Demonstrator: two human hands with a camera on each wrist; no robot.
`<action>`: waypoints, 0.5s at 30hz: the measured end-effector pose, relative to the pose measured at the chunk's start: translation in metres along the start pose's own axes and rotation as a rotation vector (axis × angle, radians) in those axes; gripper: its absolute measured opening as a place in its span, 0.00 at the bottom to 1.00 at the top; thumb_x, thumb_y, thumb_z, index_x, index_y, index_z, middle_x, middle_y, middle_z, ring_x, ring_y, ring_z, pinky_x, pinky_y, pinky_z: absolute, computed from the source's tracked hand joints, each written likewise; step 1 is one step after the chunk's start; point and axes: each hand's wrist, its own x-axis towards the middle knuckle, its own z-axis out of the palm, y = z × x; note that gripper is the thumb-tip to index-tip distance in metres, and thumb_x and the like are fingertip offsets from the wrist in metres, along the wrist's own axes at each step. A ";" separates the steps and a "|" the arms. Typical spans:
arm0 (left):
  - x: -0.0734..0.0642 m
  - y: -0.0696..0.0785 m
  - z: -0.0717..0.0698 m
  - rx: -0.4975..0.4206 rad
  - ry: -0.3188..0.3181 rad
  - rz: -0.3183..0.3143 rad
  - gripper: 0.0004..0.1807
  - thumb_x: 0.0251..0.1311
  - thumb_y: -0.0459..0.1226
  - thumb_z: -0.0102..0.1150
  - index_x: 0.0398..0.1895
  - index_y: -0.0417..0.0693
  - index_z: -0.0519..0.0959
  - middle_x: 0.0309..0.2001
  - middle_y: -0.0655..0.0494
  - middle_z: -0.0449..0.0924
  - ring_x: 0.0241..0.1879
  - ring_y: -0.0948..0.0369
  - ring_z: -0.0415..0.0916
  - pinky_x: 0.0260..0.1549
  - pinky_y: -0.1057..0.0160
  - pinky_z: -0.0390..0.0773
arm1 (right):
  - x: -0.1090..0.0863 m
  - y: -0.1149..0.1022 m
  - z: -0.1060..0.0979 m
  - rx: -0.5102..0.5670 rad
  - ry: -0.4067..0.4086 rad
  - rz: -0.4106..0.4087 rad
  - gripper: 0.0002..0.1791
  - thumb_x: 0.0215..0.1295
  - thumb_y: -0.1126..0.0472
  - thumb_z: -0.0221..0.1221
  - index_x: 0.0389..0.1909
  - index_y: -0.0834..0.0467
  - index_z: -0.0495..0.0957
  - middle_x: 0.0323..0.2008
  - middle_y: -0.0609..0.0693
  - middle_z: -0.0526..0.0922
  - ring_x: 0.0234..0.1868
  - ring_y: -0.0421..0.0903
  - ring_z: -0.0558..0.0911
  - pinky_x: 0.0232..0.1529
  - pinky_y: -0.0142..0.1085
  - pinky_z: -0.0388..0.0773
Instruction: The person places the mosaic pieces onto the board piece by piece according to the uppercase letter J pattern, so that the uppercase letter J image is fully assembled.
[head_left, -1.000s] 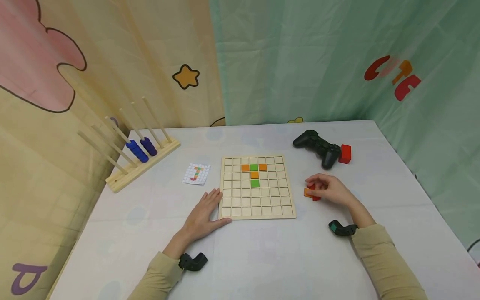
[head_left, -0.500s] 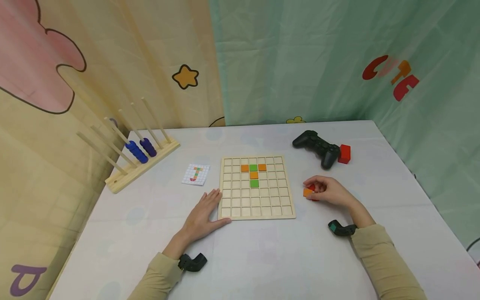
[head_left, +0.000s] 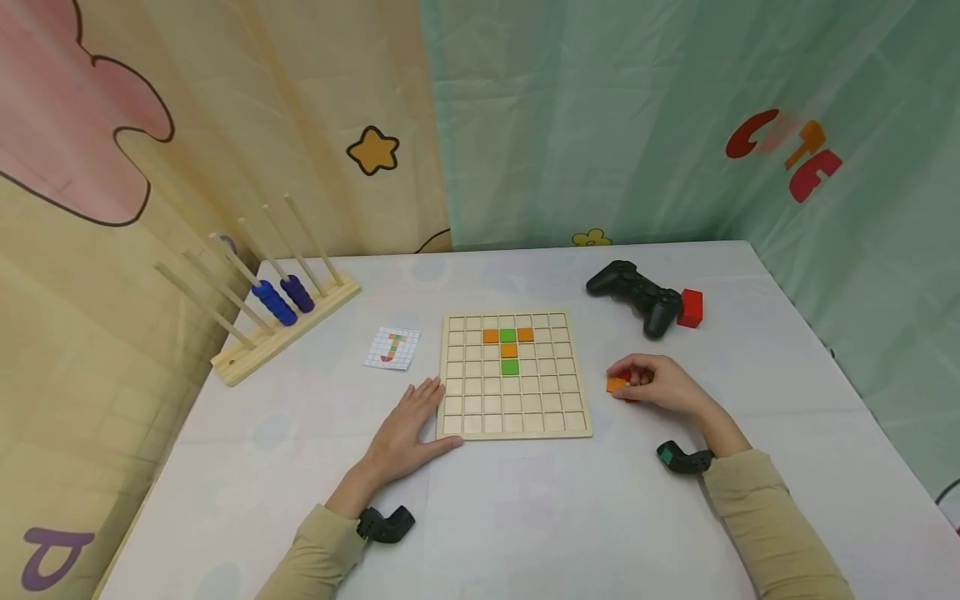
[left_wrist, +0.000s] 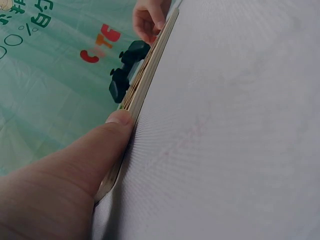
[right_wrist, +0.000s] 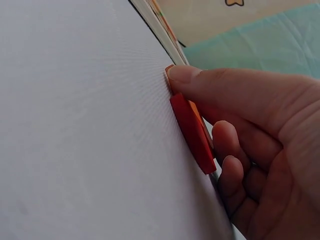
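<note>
A wooden grid board (head_left: 472,405) lies flat on the table, with several orange and green square tiles in its upper middle cells, forming a T. My left hand (head_left: 405,429) rests spread at its lower left corner. In the left wrist view, the thumb (left_wrist: 95,152) presses against the board's edge. Right of the board, my right hand (head_left: 663,383) pinches an orange tile (head_left: 615,384) with thumb and fingers, low at the table. Beside that tile is a red piece with a curved edge (right_wrist: 192,132), partly covered by the fingers in the head view.
A small card (head_left: 393,347) with a coloured grid pattern lies left of the board. Farther left stands a wooden peg rack (head_left: 288,333) with blue and purple beads. At the back right are a black game controller (head_left: 633,293) and a red block (head_left: 691,308).
My right hand's fingers and thumb have shifted slightly left and down onto the orange tile, covering more of the red piece. The left hand and the board have stayed put.
</note>
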 end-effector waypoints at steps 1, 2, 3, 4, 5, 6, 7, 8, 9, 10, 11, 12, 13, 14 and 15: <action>0.000 0.000 0.000 -0.002 -0.001 0.000 0.50 0.56 0.63 0.53 0.70 0.37 0.56 0.72 0.48 0.51 0.72 0.57 0.42 0.71 0.61 0.39 | 0.000 0.000 0.000 -0.001 0.000 0.000 0.17 0.51 0.62 0.70 0.43 0.57 0.82 0.25 0.49 0.73 0.25 0.44 0.69 0.23 0.29 0.68; 0.000 0.000 0.000 -0.003 -0.001 0.000 0.50 0.56 0.63 0.53 0.70 0.37 0.56 0.72 0.48 0.51 0.72 0.57 0.42 0.71 0.61 0.39 | 0.000 0.000 0.000 -0.003 0.001 0.000 0.17 0.51 0.62 0.70 0.43 0.57 0.82 0.25 0.49 0.73 0.25 0.44 0.69 0.23 0.29 0.68; 0.000 0.000 0.000 -0.005 0.000 0.001 0.50 0.56 0.63 0.53 0.70 0.36 0.56 0.72 0.47 0.51 0.72 0.57 0.42 0.71 0.61 0.39 | 0.000 0.000 0.000 -0.004 0.001 0.001 0.16 0.51 0.62 0.70 0.43 0.57 0.82 0.25 0.49 0.74 0.25 0.44 0.69 0.23 0.30 0.68; 0.000 0.000 0.000 -0.006 0.001 0.002 0.50 0.56 0.63 0.54 0.70 0.36 0.56 0.71 0.47 0.51 0.72 0.57 0.42 0.71 0.61 0.39 | 0.000 -0.001 0.000 -0.006 0.002 0.003 0.16 0.51 0.62 0.70 0.43 0.57 0.82 0.25 0.49 0.74 0.25 0.44 0.70 0.23 0.30 0.68; 0.000 0.000 0.000 -0.006 0.002 0.002 0.50 0.56 0.63 0.54 0.70 0.36 0.56 0.71 0.47 0.51 0.72 0.57 0.42 0.71 0.61 0.39 | 0.000 -0.001 0.000 -0.009 0.004 0.005 0.16 0.51 0.62 0.70 0.42 0.57 0.82 0.25 0.49 0.74 0.25 0.44 0.70 0.22 0.30 0.68; 0.000 0.000 0.000 -0.005 0.002 0.003 0.50 0.56 0.63 0.54 0.70 0.36 0.56 0.71 0.47 0.51 0.72 0.57 0.42 0.71 0.61 0.39 | 0.000 -0.002 0.000 -0.010 0.008 0.008 0.16 0.51 0.62 0.70 0.42 0.58 0.83 0.24 0.49 0.74 0.25 0.44 0.70 0.22 0.30 0.68; 0.000 0.000 0.000 -0.004 0.003 0.003 0.50 0.56 0.63 0.54 0.70 0.36 0.56 0.71 0.47 0.51 0.72 0.57 0.43 0.71 0.61 0.39 | -0.001 -0.002 0.001 -0.014 0.011 0.010 0.15 0.51 0.63 0.69 0.42 0.58 0.83 0.24 0.49 0.74 0.25 0.44 0.70 0.22 0.29 0.68; 0.000 0.000 0.000 -0.003 0.004 0.003 0.50 0.56 0.63 0.54 0.70 0.36 0.56 0.71 0.47 0.51 0.72 0.57 0.43 0.71 0.61 0.39 | -0.001 -0.002 0.001 -0.018 0.013 0.010 0.15 0.51 0.63 0.69 0.42 0.58 0.83 0.24 0.49 0.75 0.25 0.44 0.70 0.22 0.29 0.68; 0.000 0.000 0.000 -0.003 0.004 0.003 0.50 0.56 0.63 0.54 0.70 0.36 0.56 0.71 0.47 0.51 0.72 0.57 0.43 0.71 0.61 0.39 | 0.000 -0.003 0.001 -0.019 0.018 0.014 0.15 0.51 0.63 0.69 0.41 0.58 0.83 0.24 0.49 0.75 0.25 0.44 0.70 0.22 0.29 0.68; 0.000 0.000 0.001 -0.002 0.005 0.004 0.50 0.56 0.63 0.54 0.70 0.36 0.56 0.71 0.47 0.51 0.72 0.57 0.43 0.71 0.61 0.39 | 0.000 -0.003 0.001 -0.022 0.022 0.017 0.15 0.50 0.64 0.69 0.41 0.59 0.83 0.24 0.49 0.74 0.25 0.44 0.70 0.22 0.29 0.68; 0.000 0.000 0.001 -0.003 0.005 0.004 0.49 0.56 0.63 0.54 0.70 0.36 0.56 0.71 0.47 0.51 0.72 0.57 0.43 0.71 0.61 0.39 | -0.001 -0.003 0.002 -0.023 0.025 0.017 0.15 0.50 0.64 0.69 0.41 0.59 0.82 0.24 0.49 0.74 0.25 0.44 0.70 0.22 0.29 0.68; 0.000 0.000 0.001 -0.006 0.006 0.005 0.49 0.56 0.62 0.54 0.70 0.36 0.56 0.71 0.47 0.51 0.72 0.57 0.43 0.71 0.61 0.39 | -0.001 -0.004 0.002 -0.023 0.025 0.017 0.15 0.50 0.64 0.69 0.41 0.60 0.82 0.24 0.49 0.73 0.25 0.44 0.70 0.22 0.29 0.68; 0.000 0.000 0.001 -0.008 0.007 0.005 0.49 0.56 0.62 0.54 0.70 0.36 0.56 0.71 0.47 0.51 0.72 0.57 0.43 0.71 0.61 0.39 | -0.001 -0.005 0.002 -0.022 0.025 0.017 0.16 0.50 0.64 0.70 0.41 0.60 0.82 0.24 0.49 0.73 0.25 0.44 0.69 0.22 0.29 0.67; 0.000 -0.001 0.001 -0.010 0.007 0.005 0.49 0.56 0.62 0.54 0.70 0.36 0.56 0.71 0.47 0.51 0.72 0.57 0.43 0.71 0.61 0.39 | -0.001 -0.005 0.003 -0.019 0.025 0.016 0.16 0.49 0.65 0.70 0.41 0.61 0.82 0.23 0.49 0.72 0.25 0.43 0.69 0.22 0.29 0.67; 0.000 -0.001 0.001 -0.012 0.008 0.006 0.49 0.56 0.62 0.54 0.70 0.37 0.56 0.71 0.48 0.52 0.72 0.57 0.43 0.71 0.61 0.39 | -0.001 -0.006 0.003 -0.015 0.026 0.019 0.17 0.49 0.65 0.70 0.42 0.61 0.82 0.23 0.49 0.72 0.25 0.43 0.69 0.22 0.28 0.67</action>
